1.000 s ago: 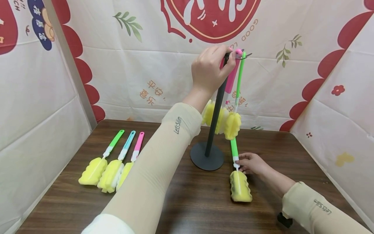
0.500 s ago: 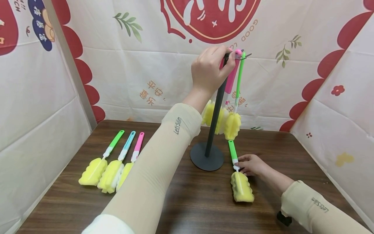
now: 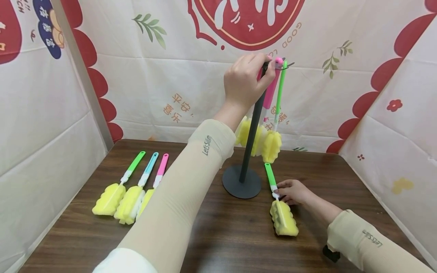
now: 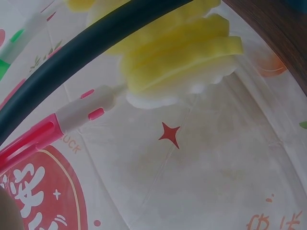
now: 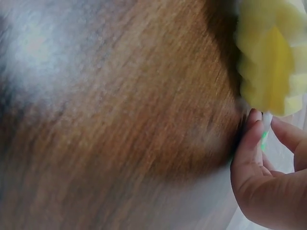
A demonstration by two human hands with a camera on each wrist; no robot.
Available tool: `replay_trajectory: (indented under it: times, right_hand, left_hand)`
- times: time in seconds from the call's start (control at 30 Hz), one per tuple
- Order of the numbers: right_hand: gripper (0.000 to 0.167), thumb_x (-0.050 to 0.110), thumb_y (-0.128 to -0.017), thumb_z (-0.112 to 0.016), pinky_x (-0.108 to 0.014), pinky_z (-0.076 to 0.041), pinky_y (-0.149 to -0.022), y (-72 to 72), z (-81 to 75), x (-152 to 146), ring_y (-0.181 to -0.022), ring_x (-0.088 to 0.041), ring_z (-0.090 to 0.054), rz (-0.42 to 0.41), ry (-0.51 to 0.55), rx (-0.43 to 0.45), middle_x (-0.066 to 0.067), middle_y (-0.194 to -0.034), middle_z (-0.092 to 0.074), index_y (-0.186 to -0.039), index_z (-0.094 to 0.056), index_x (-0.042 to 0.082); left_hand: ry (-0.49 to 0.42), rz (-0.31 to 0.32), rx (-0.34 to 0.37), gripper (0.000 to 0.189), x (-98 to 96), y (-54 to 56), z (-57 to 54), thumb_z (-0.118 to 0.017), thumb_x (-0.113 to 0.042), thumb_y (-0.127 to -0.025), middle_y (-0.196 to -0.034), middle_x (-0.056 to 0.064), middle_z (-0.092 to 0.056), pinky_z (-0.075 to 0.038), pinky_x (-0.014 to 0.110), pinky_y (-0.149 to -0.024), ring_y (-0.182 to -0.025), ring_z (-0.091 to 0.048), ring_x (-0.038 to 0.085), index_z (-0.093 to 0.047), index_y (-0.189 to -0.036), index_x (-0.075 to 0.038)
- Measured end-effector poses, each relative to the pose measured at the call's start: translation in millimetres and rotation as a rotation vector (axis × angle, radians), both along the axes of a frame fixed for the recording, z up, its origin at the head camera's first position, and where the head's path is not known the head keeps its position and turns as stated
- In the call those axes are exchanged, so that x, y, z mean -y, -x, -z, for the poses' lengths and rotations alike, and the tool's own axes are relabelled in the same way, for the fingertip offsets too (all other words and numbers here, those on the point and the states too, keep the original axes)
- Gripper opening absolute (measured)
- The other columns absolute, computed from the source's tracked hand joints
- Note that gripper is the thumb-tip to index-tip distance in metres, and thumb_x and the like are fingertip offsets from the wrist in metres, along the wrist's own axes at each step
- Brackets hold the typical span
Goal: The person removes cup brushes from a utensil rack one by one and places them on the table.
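In the head view my left hand (image 3: 247, 77) grips the top of a black stand (image 3: 252, 129), by its wire hooks. From those hooks hang a pink-handled bottle brush (image 4: 72, 122) and a green-handled bottle brush (image 3: 280, 91), yellow sponge heads down; the hand partly hides the pink handle. Lower right, my right hand (image 3: 295, 191) pinches the white neck of another green bottle brush (image 3: 282, 218), whose sponge points toward me. The right wrist view shows thumb and fingers around that neck, just below the yellow sponge (image 5: 271, 62).
Three bottle brushes lie side by side on the left of the wooden table (image 3: 222, 242): a green one (image 3: 109, 199), a blue one (image 3: 129, 203) and a pink one (image 3: 160, 170), partly behind my left sleeve. The stand's round base (image 3: 241, 187) sits mid-table. Printed cloth (image 3: 191, 76) surrounds the table.
The green brush in my right hand has turned slightly: its handle end has swung left, its sponge right. My left hand stays at the stand's top.
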State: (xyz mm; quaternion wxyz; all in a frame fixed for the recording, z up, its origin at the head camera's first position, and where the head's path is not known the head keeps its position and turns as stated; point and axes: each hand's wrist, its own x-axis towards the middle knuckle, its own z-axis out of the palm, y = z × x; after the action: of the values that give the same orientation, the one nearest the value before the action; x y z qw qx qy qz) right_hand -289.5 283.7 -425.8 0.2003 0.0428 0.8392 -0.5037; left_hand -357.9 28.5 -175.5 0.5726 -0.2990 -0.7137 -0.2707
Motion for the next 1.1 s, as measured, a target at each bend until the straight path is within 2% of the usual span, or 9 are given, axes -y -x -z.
replay_trajectory:
  times: [0.2, 0.43, 0.53, 0.67, 0.8, 0.9, 1.1]
  right_hand:
    - [0.052, 0.011, -0.093, -0.064, -0.03, -0.052, -0.057, -2.9, -4.4, 2.1, -0.062, -0.015, -0.06, -0.002, -0.035, -0.004, -0.007, -0.082, -0.064, -0.131, -0.043, -0.016]
    - [0.05, 0.014, -0.092, -0.066, -0.032, -0.053, -0.061, -4.2, -8.1, 2.4, -0.067, -0.017, -0.06, 0.001, -0.096, -0.021, -0.008, -0.089, -0.065, -0.129, -0.046, -0.013]
    - [0.049, 0.015, -0.092, -0.066, -0.034, -0.053, -0.063, -4.5, -9.1, 1.8, -0.069, -0.018, -0.061, -0.006, -0.116, -0.03, -0.01, -0.092, -0.064, -0.128, -0.047, -0.013]
    - [0.048, 0.016, -0.093, -0.064, -0.035, -0.053, -0.065, -7.3, -9.5, 2.1, -0.072, -0.019, -0.061, -0.017, -0.136, -0.045, -0.012, -0.097, -0.062, -0.127, -0.049, -0.013]
    - [0.049, 0.017, -0.093, -0.063, -0.036, -0.054, -0.068, -11.4, -9.0, 2.7, -0.074, -0.019, -0.063, -0.027, -0.15, -0.059, -0.013, -0.098, -0.063, -0.128, -0.049, -0.013]
    - [0.05, 0.019, -0.093, -0.064, -0.037, -0.053, -0.069, -14.3, -10.0, 2.2, -0.076, -0.019, -0.063, -0.029, -0.167, -0.07, -0.013, -0.099, -0.064, -0.129, -0.049, -0.012]
    - [0.048, 0.021, -0.094, -0.064, -0.038, -0.053, -0.069, -17.8, -18.2, 2.1, -0.081, -0.023, -0.061, -0.021, -0.192, -0.15, -0.016, -0.104, -0.064, -0.128, -0.051, -0.011]
  left_hand:
    - [0.022, 0.005, -0.007, 0.031, 1.6, -0.2, 0.5, -0.054, -0.033, -0.096, -0.094, -0.001, -0.072, -0.046, 0.014, -0.074, -0.084, -0.064, 0.013, -0.073, -0.1, -0.009]
    - [0.078, 0.026, 0.065, 0.032, 7.1, -6.4, -3.5, -0.053, -0.033, -0.096, -0.101, 0.001, -0.071, -0.044, 0.013, -0.082, -0.092, -0.063, 0.014, -0.071, -0.105, -0.008]
    - [0.099, 0.033, 0.07, 0.032, 9.6, -7.9, -5.7, -0.053, -0.032, -0.096, -0.099, 0.003, -0.071, -0.043, 0.015, -0.085, -0.093, -0.062, 0.016, -0.071, -0.105, -0.007]
    - [0.135, -0.03, 0.062, 0.033, 13.0, -10.2, -8.9, -0.051, -0.034, -0.097, -0.097, 0.003, -0.07, -0.044, 0.02, -0.087, -0.093, -0.06, 0.018, -0.071, -0.104, -0.008]
    - [0.184, -0.094, 0.097, 0.035, 14.9, -15.5, -12.4, -0.048, -0.035, -0.097, -0.094, 0.002, -0.068, -0.045, 0.023, -0.083, -0.087, -0.059, 0.017, -0.07, -0.104, -0.01]
    - [0.21, -0.127, 0.145, 0.034, 14.0, -21.4, -15.5, -0.046, -0.035, -0.097, -0.09, 0.002, -0.066, -0.045, 0.022, -0.078, -0.082, -0.057, 0.016, -0.069, -0.103, -0.011]
    - [0.274, -0.264, 0.261, 0.038, 7.9, -34.3, -23.8, -0.039, -0.038, -0.098, -0.09, -0.001, -0.065, -0.047, 0.02, -0.075, -0.082, -0.058, 0.013, -0.067, -0.106, -0.015]
